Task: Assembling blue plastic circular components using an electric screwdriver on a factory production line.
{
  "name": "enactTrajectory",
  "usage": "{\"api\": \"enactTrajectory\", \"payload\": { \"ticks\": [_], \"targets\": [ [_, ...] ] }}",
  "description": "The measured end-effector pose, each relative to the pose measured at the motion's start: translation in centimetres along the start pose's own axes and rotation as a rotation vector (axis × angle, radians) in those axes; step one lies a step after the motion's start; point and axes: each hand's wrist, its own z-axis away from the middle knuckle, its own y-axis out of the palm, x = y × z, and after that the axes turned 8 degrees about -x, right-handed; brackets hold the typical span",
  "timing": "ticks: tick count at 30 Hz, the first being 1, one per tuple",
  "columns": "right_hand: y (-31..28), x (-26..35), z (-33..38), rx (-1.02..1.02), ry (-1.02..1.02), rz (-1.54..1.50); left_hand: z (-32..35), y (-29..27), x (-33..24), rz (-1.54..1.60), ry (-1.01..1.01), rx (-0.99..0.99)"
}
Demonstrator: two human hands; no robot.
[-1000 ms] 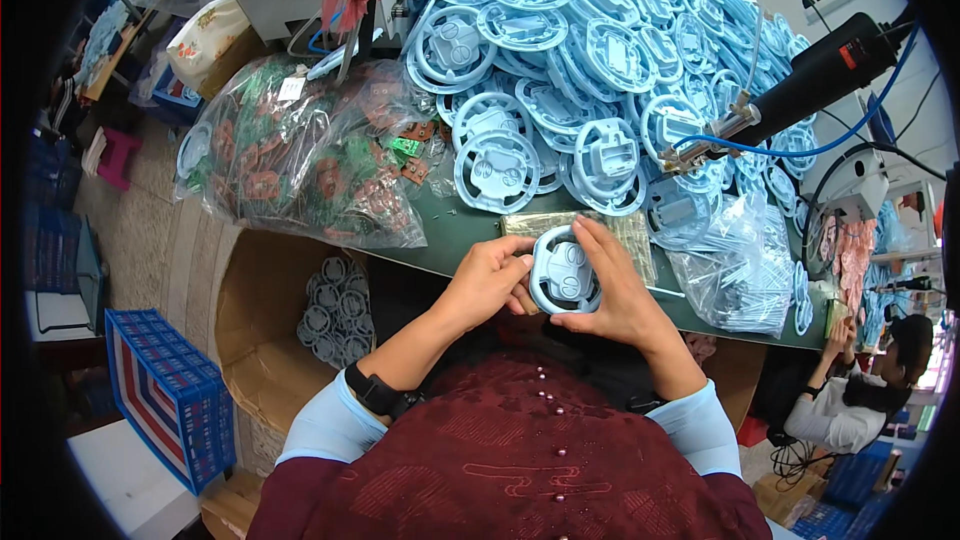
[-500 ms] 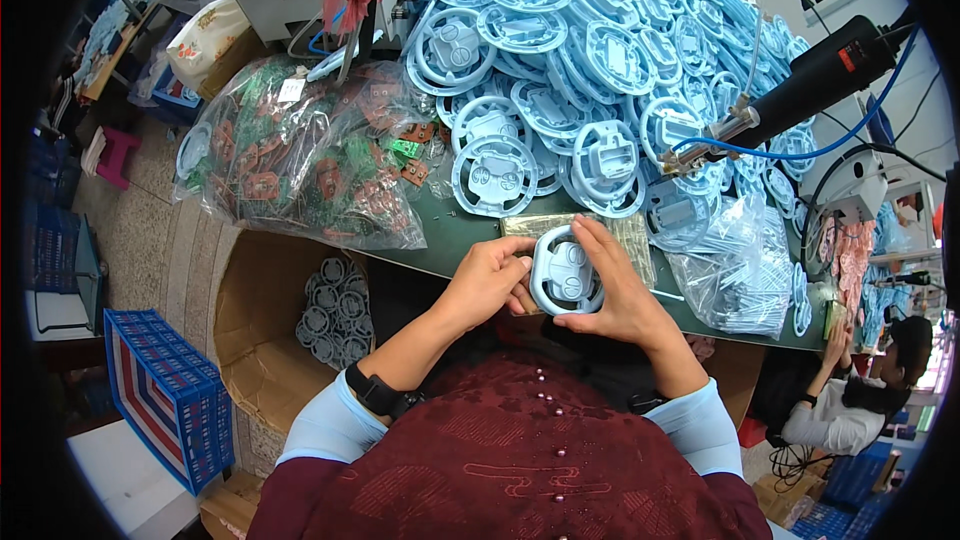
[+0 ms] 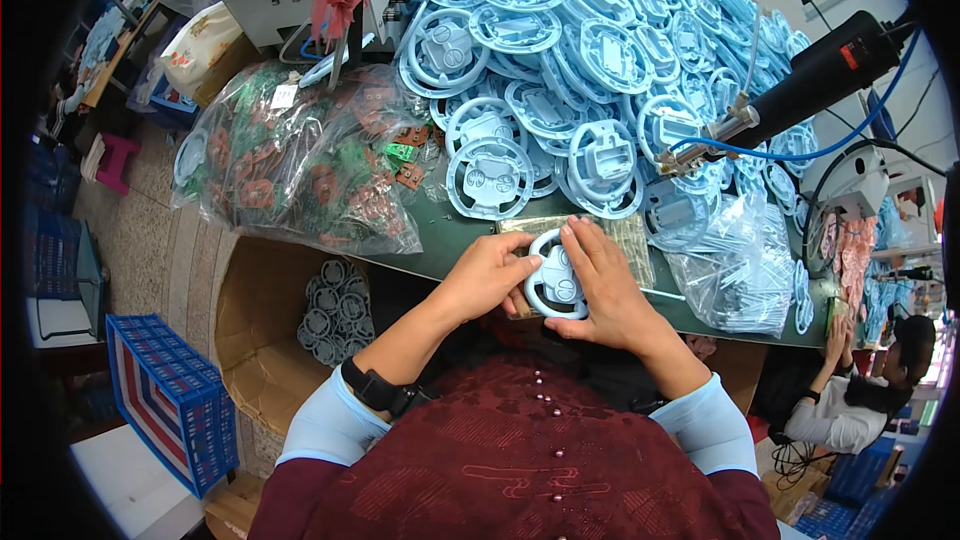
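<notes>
Head view: left hand (image 3: 488,275) and right hand (image 3: 603,285) clasp a pale blue toy steering wheel (image 3: 556,275) between them, over the green table (image 3: 450,240) edge; heaped blue wheels (image 3: 600,50) at twelve o'clock.

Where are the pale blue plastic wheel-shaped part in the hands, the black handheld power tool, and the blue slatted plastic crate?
pale blue plastic wheel-shaped part (image 3: 556,285): head view, on its hub.
black handheld power tool (image 3: 825,70): head view, on its barrel.
blue slatted plastic crate (image 3: 170,400): head view, on its side wall.
</notes>
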Motion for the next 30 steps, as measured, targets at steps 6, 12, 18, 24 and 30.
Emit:
{"api": "enactTrajectory", "payload": {
  "ticks": [6, 12, 18, 24, 30],
  "targets": [
    [1.9, -0.4, 1.1, -0.157, -0.002, 0.088, -0.5, 0.9, -0.4, -0.175, 0.079, -0.056],
    [-2.9, -2.4, 2.2, -0.589, 0.132, -0.272, 0.7, 1.4, -0.5, -0.503, 0.373, -0.149],
    [-14.8, -4.1, -6.6, -0.937, 0.094, -0.905, -0.1, 1.1, 0.4, -0.813, 1.279, -0.189],
    [-17.3, -2.0, -8.9, -0.984, 0.029, -0.759, 0.8, -0.3, 2.4, -0.935, 1.298, -0.148],
    [-16.5, 3.4, -10.3, -0.932, -0.067, -0.825, 0.9, 0.8, 2.3, -0.804, 1.045, -0.168]
  ]
}}
